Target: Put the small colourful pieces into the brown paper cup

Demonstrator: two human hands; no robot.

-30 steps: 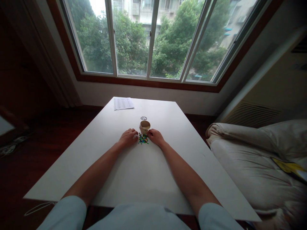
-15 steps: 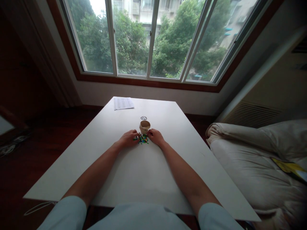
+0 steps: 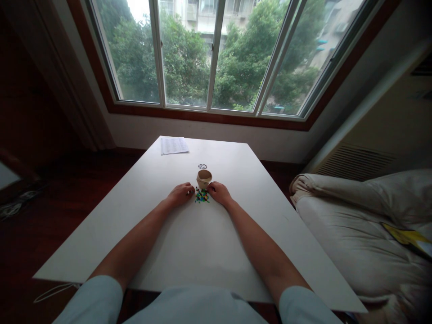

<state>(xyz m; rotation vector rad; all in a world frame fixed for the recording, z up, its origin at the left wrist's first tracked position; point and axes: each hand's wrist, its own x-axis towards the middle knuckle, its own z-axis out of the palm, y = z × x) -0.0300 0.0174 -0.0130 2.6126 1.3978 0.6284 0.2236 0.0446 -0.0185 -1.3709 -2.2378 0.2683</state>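
At the far left, cables (image 3: 15, 208) lie on the dark wooden floor. A printed sheet of paper (image 3: 173, 145) lies flat at the far left corner of the white counter (image 3: 202, 245), well apart from everything else on it.

The left hand (image 3: 180, 195) rests knuckles-up on the counter with its fingers curled in. Its fingertips are drawn together just beside the left edge of a small pile of coloured beads (image 3: 201, 196). Something tiny shows at those fingertips, but it is too small to tell whether the hand grips a bead.

The beads, green, blue, yellow and red, lie loose on the counter between the two hands. Just behind them stands a tan paper cup (image 3: 204, 178), upright with its mouth open. A small round ring (image 3: 202, 166) lies flat beyond the cup.

The right hand (image 3: 219, 193) also rests palm-down with its fingers bent. Its fingertips are at the right edge of the pile, close to the foot of the cup. I cannot tell whether it touches the cup or holds anything.

To the right of the counter lies a bed with crumpled off-white bedding (image 3: 354, 234), and a yellow item (image 3: 405, 236) rests on it near the frame's edge.
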